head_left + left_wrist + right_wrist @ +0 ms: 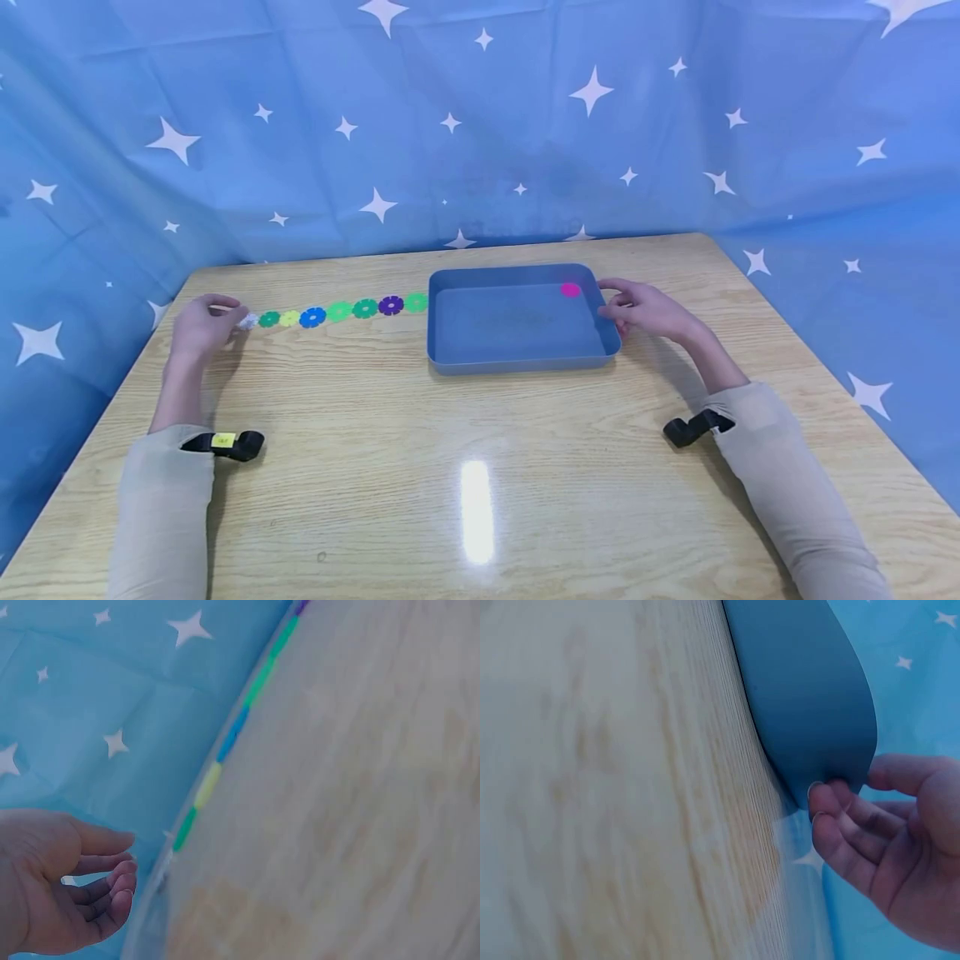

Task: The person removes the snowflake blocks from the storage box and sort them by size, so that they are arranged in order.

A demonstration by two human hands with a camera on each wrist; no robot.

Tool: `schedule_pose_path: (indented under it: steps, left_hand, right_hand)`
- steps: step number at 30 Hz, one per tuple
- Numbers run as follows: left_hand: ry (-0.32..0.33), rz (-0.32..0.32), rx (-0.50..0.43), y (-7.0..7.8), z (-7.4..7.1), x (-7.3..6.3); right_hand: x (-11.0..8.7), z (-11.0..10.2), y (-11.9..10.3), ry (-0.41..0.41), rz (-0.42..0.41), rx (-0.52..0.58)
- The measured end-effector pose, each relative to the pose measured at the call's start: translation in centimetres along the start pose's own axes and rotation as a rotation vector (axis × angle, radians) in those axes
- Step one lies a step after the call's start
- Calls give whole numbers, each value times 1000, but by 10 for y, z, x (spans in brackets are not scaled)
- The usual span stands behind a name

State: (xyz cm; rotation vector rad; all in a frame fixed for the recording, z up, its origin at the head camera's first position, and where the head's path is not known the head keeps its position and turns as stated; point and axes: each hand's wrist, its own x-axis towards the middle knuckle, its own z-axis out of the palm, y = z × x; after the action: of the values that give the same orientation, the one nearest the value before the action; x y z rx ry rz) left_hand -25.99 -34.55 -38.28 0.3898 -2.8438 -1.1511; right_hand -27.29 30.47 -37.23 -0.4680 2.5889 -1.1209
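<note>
Flat, notched plastic discs lie in a row on the table's left side. At the row's left end my left hand (206,323) hovers by a clear disc (249,321), fingers loosely bent, with nothing visible between them. Beyond it come a green disc (269,319), a yellow disc (289,318), a blue disc (312,317) and several green and purple ones. The last light green disc (416,302) meets the grey-blue tray (517,367). On the tray's right side, my right hand (648,310) grips the rim, some fingertips against the outer wall. One pink disc (570,290) is inside the tray.
The wooden table (375,467) has a bright light reflection near its front middle. A blue curtain (480,125) with white stars hangs behind and along the sides. Black straps with small cameras sit on both sleeved wrists.
</note>
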Motion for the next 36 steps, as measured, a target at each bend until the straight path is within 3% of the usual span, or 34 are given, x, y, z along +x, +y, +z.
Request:
schedule_pose_path:
  steps: [8, 14, 22, 36]
  left_hand:
    - [-43, 182, -45, 37, 10, -9]
    - [-105, 258, -114, 65, 26, -16]
    - [-197, 314, -145, 102, 61, -20]
    - [-327, 464, -225, 182, 129, -37]
  right_hand:
    - [0, 0, 0, 0, 6, 4]
    - [1, 1, 0, -2, 5, 14]
    - [0, 1, 1, -2, 9, 14]
    - [-1, 1, -1, -5, 14, 24]
